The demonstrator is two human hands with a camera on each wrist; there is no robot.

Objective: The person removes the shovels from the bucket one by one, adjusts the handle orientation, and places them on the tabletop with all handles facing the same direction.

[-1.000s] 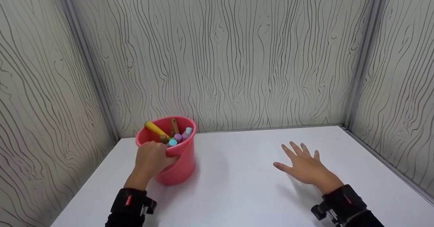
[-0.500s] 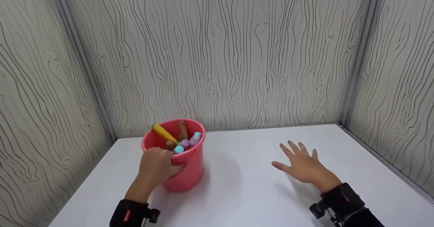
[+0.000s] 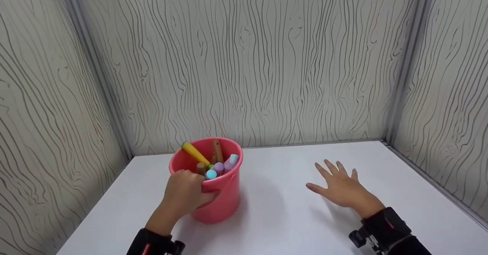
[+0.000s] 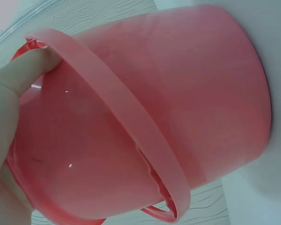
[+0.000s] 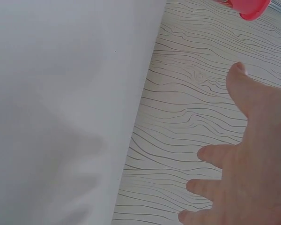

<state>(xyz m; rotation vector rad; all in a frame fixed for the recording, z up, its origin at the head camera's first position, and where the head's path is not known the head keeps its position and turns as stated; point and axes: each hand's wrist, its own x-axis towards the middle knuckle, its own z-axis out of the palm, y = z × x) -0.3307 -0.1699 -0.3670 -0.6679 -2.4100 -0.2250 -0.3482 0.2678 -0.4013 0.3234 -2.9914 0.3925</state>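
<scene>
A pink bucket (image 3: pixel 223 205) stands left of centre in the head view, tipped slightly. My left hand (image 3: pixel 184 190) grips its near rim, thumb outside and fingers hooked over into it. The left wrist view shows the thumb on the wall of the bucket (image 4: pixel 196 79) and its handle (image 4: pixel 126 108) hanging down against the side. Inside the bucket are a yellow stick (image 3: pixel 195 153), a brown wooden piece (image 3: pixel 217 151) and several pastel cylinders, one with a light blue end (image 3: pixel 211 174). My right hand (image 3: pixel 341 188) hovers over the table at right, fingers spread, holding nothing.
The white table (image 3: pixel 282 224) meets a wood-grain patterned back wall (image 3: pixel 267 76), with similar panels on both sides. Grey posts mark the two back corners. A black strap with a small camera (image 3: pixel 385 226) sits on the right wrist.
My left hand has moved the bucket to the right and toward me, keeping its grip on the rim. The right hand has stayed nearly still.
</scene>
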